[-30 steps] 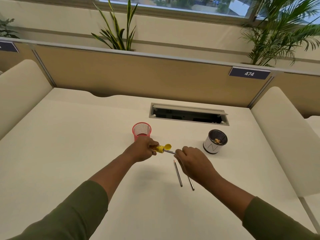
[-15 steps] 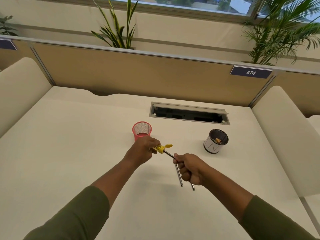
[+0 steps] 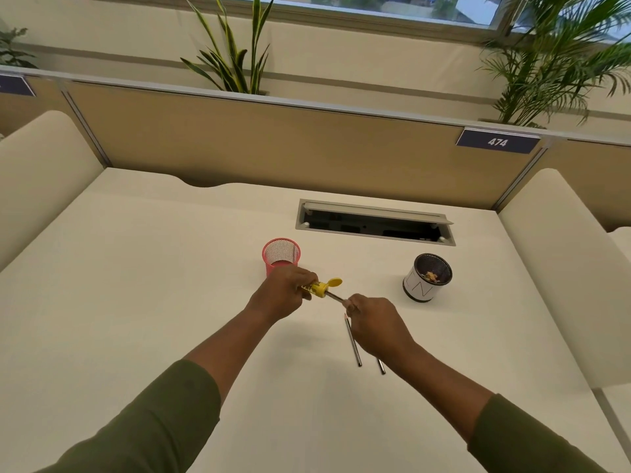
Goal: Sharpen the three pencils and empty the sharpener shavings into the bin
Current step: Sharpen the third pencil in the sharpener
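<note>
Yellow sharpener (image 3: 320,289): pinched in left hand (image 3: 283,291), above the desk (image 3: 136,285), cap flipped open at the far end, just in front of the pink mesh cup (image 3: 281,256).
Left hand: closed around the sharpener body, fingers wrapped, no slack visible.
Right hand (image 3: 375,324): narrow pinch on the pencil in the sharpener (image 3: 336,298), fingertips close to the sharpener mouth.
Pencil in the sharpener: dark barrel, tip end hidden inside the sharpener, only a short stretch showing between the two hands.
Loose pencils: one (image 3: 352,341) flat on the desk just beside the right hand, point toward the far side; a second (image 3: 381,366) mostly hidden under the right wrist, only the near end showing.
Bin (image 3: 427,277): small white-sided pot with dark mesh inside, to the right, well apart from the hands, a few shavings already at the bottom.
Step in hand: probably sharpening by twisting; count of finished pencils not readable.
Risk, lead: likely snap if twisted at an angle to the sharpener bore or pressed too hard.
Risk, shavings: open cap, so possible spill onto the desk if the sharpener tips before reaching the bin.
Risk, loose pencils: possible roll or knock from the right wrist resting over them.
Risk, pink mesh cup: close behind the left knuckles, could be nudged on a wide twist.
</note>
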Motion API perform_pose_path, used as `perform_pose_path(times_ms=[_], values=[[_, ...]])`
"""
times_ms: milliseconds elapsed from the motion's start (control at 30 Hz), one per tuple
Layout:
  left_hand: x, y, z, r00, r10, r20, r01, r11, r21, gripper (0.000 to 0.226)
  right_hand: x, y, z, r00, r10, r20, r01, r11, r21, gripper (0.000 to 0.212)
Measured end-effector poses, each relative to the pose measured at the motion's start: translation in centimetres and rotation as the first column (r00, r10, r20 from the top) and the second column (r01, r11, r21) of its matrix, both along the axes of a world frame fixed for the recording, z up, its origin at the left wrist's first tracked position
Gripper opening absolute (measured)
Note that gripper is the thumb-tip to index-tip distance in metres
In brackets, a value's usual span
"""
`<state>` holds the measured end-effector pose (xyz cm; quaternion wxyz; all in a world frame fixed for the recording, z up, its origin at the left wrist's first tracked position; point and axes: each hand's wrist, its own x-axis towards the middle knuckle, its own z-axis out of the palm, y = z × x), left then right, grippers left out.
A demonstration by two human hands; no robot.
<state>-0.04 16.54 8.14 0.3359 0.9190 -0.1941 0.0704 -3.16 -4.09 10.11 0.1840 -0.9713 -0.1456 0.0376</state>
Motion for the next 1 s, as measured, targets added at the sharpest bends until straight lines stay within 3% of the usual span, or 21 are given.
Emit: perform_pose_path(times_ms=[67, 133, 200, 233, 300, 400, 467, 633, 1000], values=[[-0.2, 0.1, -0.3, 1.0, 0.002, 0.012, -0.001, 1.0, -0.015, 0.028, 0.0, 0.8, 1.0, 0.949, -0.12, -0.292, 0.183, 0.963, 0.2, 0.035], [-0.3, 0.2, -0.6, 1.0, 0.002, 0.031, -0.001, 1.0, -0.023, 0.03, 0.0, 1.2, 1.8, 0.746, -0.165, -0.645, 0.5, 0.779, 0.378, 0.031], [-0.4, 0.3, -0.5, 0.999, -0.005, 0.036, 0.006, 1.0, -0.022, 0.03, 0.0, 0.9, 2.2, 0.53, -0.092, -0.843, 0.706, 0.598, 0.379, 0.023], [-0.4, 0.3, -0.4, 0.999, -0.005, 0.036, 0.006, 1.0, -0.024, 0.029, 0.1, 0.8, 2.2, 0.49, -0.058, -0.87, 0.727, 0.578, 0.371, 0.022], [-0.4, 0.1, -0.2, 1.0, 0.014, 0.016, -0.013, 0.999, -0.044, 0.029, 0.2, 0.4, 2.2, 0.538, -0.046, -0.842, 0.666, 0.635, 0.391, 0.024], [-0.6, 0.1, -0.4, 0.984, 0.111, -0.137, -0.133, 0.978, -0.162, 0.028, 0.0, -0.1, 2.0, 0.727, -0.097, -0.679, 0.469, 0.792, 0.39, 0.033], [-0.9, 0.3, -0.7, 0.957, 0.158, -0.243, -0.224, 0.935, -0.273, 0.028, -0.3, -0.6, 1.4, 0.79, -0.104, -0.605, 0.418, 0.813, 0.406, 0.038], [-1.8, 0.0, -1.1, 0.897, 0.224, -0.381, -0.372, 0.848, -0.377, 0.033, -1.6, -1.6, -0.3, 0.819, -0.065, -0.57, 0.442, 0.703, 0.556, 0.038], [-2.8, -0.7, -2.8, 0.856, 0.241, -0.457, -0.432, 0.819, -0.377, 0.037, -3.6, -2.2, -3.3, 0.831, -0.006, -0.556, 0.459, 0.572, 0.68, 0.025]])
